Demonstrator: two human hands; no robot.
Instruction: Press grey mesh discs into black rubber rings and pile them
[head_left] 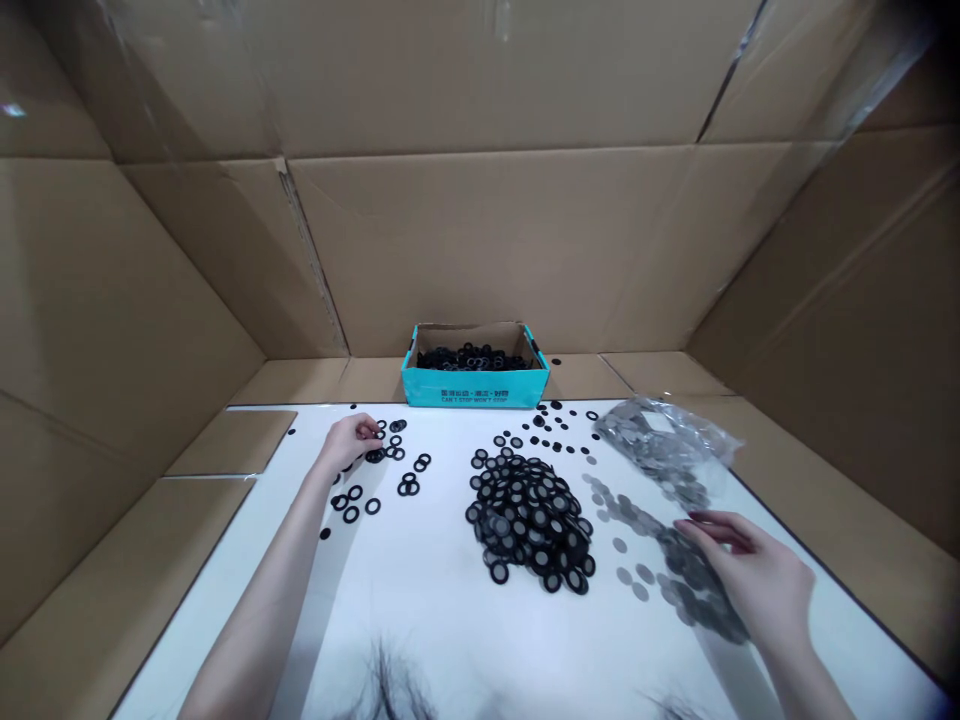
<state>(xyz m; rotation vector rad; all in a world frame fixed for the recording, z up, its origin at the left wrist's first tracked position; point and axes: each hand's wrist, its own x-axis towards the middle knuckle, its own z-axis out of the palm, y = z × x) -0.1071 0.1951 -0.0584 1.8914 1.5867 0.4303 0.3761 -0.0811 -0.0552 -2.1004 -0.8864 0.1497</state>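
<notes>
My left hand (351, 442) is at the left of the white table, its fingers pinched right at a few black rings (375, 456). Whatever is between those fingertips is too small to make out. Other flat black rings (351, 514) lie loose around it. On the right, my right hand (757, 575) hovers with thumb and fingers drawn together over a spread of thin grey discs (694, 575); anything in its grip is hidden. Between the hands rises a heap of black rings with grey centres (529, 510).
A turquoise box (476, 387) with many black rings inside stands at the back. A clear plastic bag (664, 440) of grey discs lies at back right. Small black discs (556, 447) are scattered behind the heap. Cardboard walls (487, 250) enclose the table (420, 620).
</notes>
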